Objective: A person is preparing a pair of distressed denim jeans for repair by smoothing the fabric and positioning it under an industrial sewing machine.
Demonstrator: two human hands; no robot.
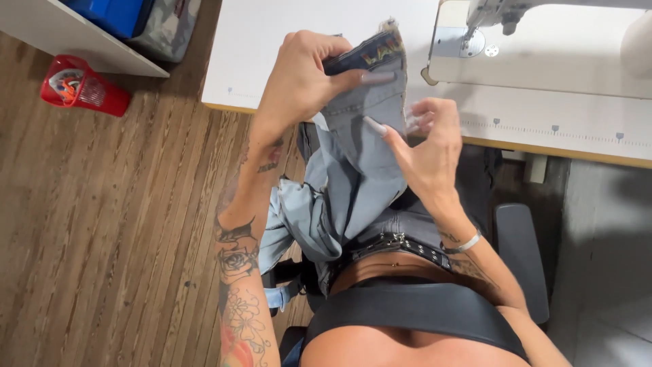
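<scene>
left hand (pixel 302 75) pinches denim (pixel 360 170) top edge, holding it raised | right hand (pixel 428 146) fingers pinch its side, keeping cloth flat | table (pixel 272 47) behind

A pale blue denim garment (pixel 353 183) hangs bunched and folded over the lap, its upper end lifted upright just in front of the counter edge. At the top sits a dark patch (pixel 370 56) with coloured lettering, beside a frayed edge.
</scene>
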